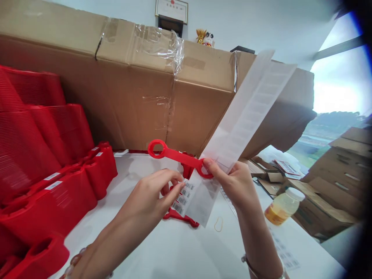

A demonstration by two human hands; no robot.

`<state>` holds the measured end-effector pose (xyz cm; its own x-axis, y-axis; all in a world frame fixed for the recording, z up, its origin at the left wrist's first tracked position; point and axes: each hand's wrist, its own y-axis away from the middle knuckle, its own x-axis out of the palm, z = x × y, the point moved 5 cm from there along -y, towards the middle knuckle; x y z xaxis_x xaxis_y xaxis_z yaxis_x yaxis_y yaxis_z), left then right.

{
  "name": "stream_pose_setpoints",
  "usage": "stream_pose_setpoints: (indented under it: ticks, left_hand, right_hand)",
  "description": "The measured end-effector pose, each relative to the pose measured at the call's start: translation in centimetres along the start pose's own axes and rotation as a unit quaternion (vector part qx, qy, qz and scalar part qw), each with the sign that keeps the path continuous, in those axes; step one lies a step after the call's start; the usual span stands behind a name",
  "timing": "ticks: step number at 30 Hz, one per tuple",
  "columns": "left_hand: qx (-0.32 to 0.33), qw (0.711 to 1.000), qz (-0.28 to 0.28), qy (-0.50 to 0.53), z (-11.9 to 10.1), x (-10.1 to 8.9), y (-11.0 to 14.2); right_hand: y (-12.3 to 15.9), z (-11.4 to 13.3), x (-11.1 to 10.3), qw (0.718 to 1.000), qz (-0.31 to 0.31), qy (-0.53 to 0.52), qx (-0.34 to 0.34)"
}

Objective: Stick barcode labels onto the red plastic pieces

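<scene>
My left hand (157, 192) has its thumb and forefinger pinched at the upper edge of a small sheet of barcode labels (186, 197). My right hand (236, 184) is closed around long strips of translucent label backing paper (247, 116). Under the same thumb it grips one ring end of a flat red plastic piece (181, 157), shaped like a bar with a ring at each end. That piece slants above the labels, its other ring free at the upper left. More red pieces (181, 217) lie on the white table (162, 252), partly hidden behind the labels.
Tall stacks of red pieces (58, 193), some bearing white labels, fill the left side. A large taped cardboard box (130, 97) spans the back. To the right stand a white-capped jar (283, 207) and cardboard boxes (322, 205). A rubber band (218, 224) lies near my right wrist.
</scene>
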<state>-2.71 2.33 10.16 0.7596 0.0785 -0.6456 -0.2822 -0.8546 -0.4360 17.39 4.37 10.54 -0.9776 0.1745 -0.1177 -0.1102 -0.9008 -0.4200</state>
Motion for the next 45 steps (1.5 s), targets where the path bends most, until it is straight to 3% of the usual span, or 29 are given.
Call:
stream_pose_setpoints:
  ticks: [6,9,11,14,18,25,30,35,40,45]
  left_hand:
    - [0.057,0.997,-0.042,0.031,-0.6,0.1,0.1]
    - [0.104,0.989,-0.098,0.043,-1.6,-0.6,1.1]
    - [0.087,0.98,-0.16,0.074,-1.8,-1.6,1.8]
    - [0.001,0.965,-0.223,0.141,-1.2,-2.8,2.2]
    - [-0.064,0.959,-0.204,0.188,-0.5,-3.3,1.7]
    - [-0.11,0.954,-0.17,0.22,0.0,-2.9,1.7]
    - [-0.11,0.953,-0.177,0.22,-0.3,-2.8,1.6]
    - [-0.111,0.944,-0.214,0.223,-0.5,-2.9,1.9]
    - [-0.112,0.947,-0.205,0.219,-0.5,-2.9,1.9]
    - [-0.116,0.944,-0.211,0.225,-0.9,-3.0,2.0]
  right_hand:
    - [0.2,0.0,0.3,1.0,-0.004,0.004,0.0]
    - [-0.2,-0.5,0.3,1.0,0.011,-0.015,0.007]
    - [-0.3,-0.7,0.3,0.999,0.029,-0.028,0.016]
    - [0.0,-0.7,0.4,0.998,0.055,-0.038,0.024]
    - [0.6,-0.2,0.5,0.997,0.071,-0.036,0.017]
    - [1.0,0.3,0.7,0.996,0.085,-0.032,0.007]
    - [1.4,0.7,0.9,0.995,0.087,-0.049,0.012]
    - [2.0,1.5,1.2,0.997,0.049,-0.052,0.03]
    - [1.9,1.7,1.6,0.995,0.08,-0.061,0.001]
    - [2.0,1.6,1.4,0.996,0.073,-0.058,-0.012]
